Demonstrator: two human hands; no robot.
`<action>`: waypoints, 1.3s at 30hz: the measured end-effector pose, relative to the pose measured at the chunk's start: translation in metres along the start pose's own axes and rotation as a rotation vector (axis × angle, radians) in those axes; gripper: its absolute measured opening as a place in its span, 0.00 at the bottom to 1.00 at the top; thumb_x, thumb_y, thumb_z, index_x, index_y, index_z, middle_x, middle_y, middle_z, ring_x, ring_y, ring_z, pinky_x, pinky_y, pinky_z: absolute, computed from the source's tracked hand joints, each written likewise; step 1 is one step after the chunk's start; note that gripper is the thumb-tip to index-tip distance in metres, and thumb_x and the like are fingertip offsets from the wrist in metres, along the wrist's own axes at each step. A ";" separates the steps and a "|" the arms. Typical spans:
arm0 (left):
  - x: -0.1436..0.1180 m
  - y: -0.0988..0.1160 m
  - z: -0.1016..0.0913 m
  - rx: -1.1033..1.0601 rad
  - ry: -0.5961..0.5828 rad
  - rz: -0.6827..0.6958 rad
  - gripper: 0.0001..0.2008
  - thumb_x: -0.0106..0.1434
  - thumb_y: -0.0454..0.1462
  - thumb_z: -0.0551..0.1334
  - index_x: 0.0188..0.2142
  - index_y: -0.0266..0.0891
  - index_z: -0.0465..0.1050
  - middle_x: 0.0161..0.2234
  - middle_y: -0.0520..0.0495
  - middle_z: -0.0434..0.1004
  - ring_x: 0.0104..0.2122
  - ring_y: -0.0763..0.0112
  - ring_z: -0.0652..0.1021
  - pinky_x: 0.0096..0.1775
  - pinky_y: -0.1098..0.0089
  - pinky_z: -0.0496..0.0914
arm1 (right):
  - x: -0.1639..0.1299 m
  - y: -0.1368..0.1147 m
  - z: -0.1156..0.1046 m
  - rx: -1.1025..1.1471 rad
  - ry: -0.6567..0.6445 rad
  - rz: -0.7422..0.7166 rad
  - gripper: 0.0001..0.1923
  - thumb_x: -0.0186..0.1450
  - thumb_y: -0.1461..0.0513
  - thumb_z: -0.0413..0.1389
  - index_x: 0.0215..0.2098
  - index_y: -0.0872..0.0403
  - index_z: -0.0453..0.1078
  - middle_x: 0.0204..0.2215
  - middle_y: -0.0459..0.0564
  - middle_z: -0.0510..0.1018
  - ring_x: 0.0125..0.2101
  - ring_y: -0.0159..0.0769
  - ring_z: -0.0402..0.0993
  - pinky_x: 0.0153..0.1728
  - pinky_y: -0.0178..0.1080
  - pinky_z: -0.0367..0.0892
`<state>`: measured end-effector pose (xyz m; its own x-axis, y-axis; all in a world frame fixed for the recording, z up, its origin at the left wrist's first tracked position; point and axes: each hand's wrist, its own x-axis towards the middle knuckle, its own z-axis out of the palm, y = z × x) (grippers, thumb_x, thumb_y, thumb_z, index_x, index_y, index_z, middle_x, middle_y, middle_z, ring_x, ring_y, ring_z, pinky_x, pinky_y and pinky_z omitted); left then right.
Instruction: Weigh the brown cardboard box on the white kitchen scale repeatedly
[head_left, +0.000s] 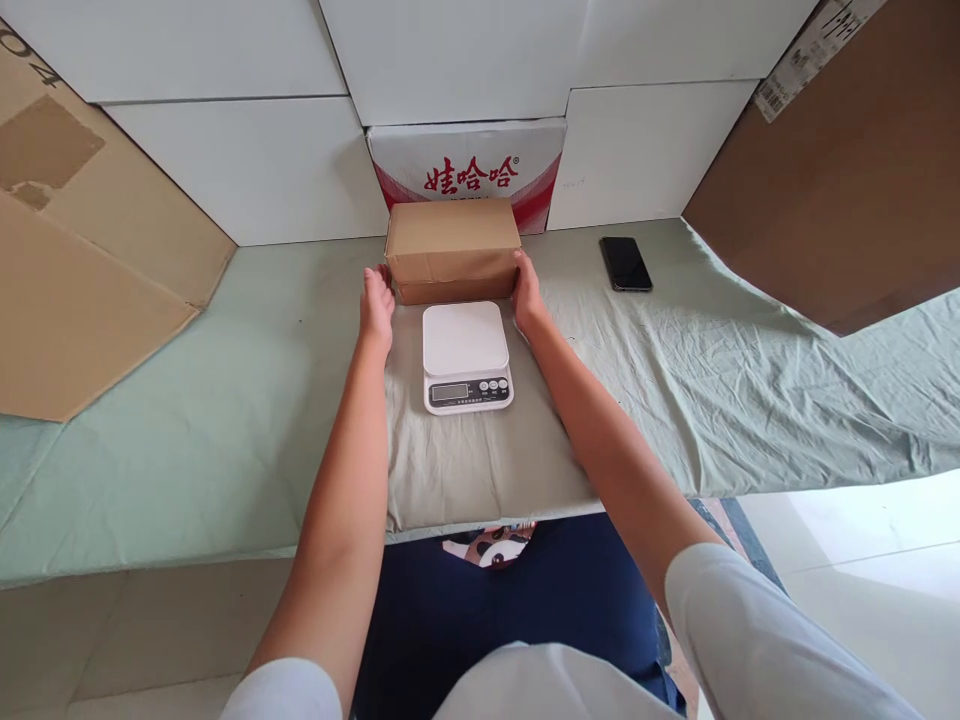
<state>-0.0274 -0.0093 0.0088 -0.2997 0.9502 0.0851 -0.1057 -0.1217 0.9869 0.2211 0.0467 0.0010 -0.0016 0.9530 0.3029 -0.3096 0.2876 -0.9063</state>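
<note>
A closed brown cardboard box (pixel 453 238) stands at the back of the cloth-covered table, held between my two hands. My left hand (pixel 377 305) is against its left side, fingers pointing up and partly behind the edge. Against the right end rests my right hand (pixel 527 290), its thumb near the front corner and the other fingers mostly hidden. Just in front of the box lies a white digital kitchen scale (pixel 466 355), its platform bare and its display and buttons facing me.
A black phone (pixel 625 264) lies to the right. Behind the box stand a white and red printed carton (pixel 525 155) and white panels (pixel 240 165). Large cardboard pieces flank the table at left (pixel 97 250) and right (pixel 840 200). Green cloth (pixel 225 430) covers the table, wrinkled on the right.
</note>
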 end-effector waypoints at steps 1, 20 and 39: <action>-0.001 -0.002 0.003 0.001 -0.026 0.006 0.49 0.65 0.68 0.43 0.72 0.37 0.58 0.75 0.36 0.53 0.75 0.57 0.57 0.74 0.55 0.51 | -0.004 -0.002 0.004 0.002 -0.003 -0.014 0.28 0.66 0.44 0.50 0.57 0.48 0.71 0.62 0.44 0.76 0.69 0.42 0.65 0.75 0.51 0.54; -0.151 0.047 -0.007 0.043 -0.108 0.305 0.46 0.61 0.71 0.50 0.65 0.46 0.70 0.70 0.39 0.67 0.72 0.52 0.64 0.71 0.56 0.58 | -0.135 -0.106 0.013 -0.156 -0.009 -0.123 0.31 0.69 0.40 0.48 0.66 0.39 0.64 0.67 0.42 0.71 0.74 0.44 0.56 0.77 0.52 0.51; -0.172 0.029 -0.010 0.050 -0.083 0.273 0.44 0.63 0.68 0.50 0.66 0.45 0.68 0.70 0.37 0.67 0.71 0.51 0.66 0.70 0.55 0.61 | -0.152 -0.087 0.010 -0.109 0.049 -0.092 0.30 0.71 0.43 0.44 0.67 0.41 0.64 0.68 0.44 0.70 0.71 0.45 0.61 0.75 0.52 0.54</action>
<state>0.0115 -0.1787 0.0212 -0.2314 0.9047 0.3576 0.0162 -0.3639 0.9313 0.2389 -0.1242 0.0371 0.0688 0.9249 0.3739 -0.2008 0.3799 -0.9030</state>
